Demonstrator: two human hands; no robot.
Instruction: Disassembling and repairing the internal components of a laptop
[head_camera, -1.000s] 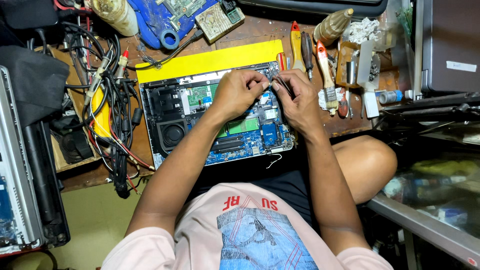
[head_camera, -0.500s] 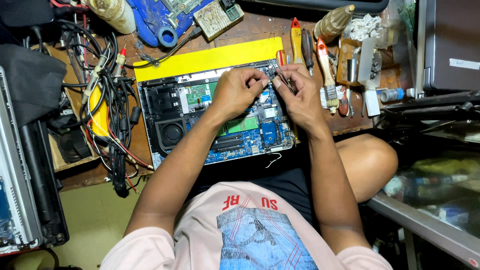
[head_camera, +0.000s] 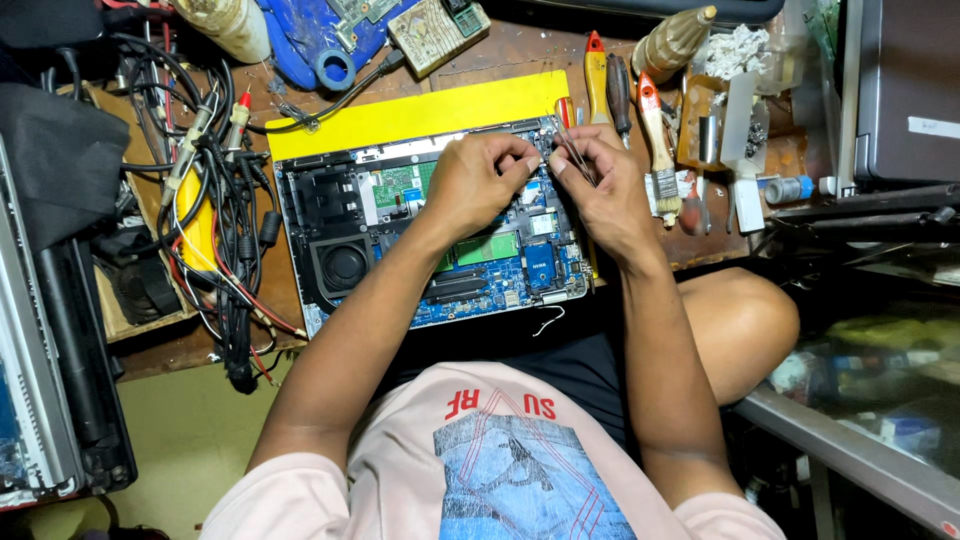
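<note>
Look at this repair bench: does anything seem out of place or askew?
The opened laptop lies tilted and hangs over the bench's front edge. A loose white wire dangles from its near edge. Tangled cables are heaped at its left.

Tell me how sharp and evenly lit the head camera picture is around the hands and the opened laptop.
Head view: the left hand, right hand and opened laptop are sharp and brightly, evenly lit, with no strong glare; the right edge is dim, and the shelf contents there look blurred.

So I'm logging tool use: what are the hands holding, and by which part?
The right hand pinches metal tweezers by their lower half. Whether the left hand holds anything cannot be told.
</note>
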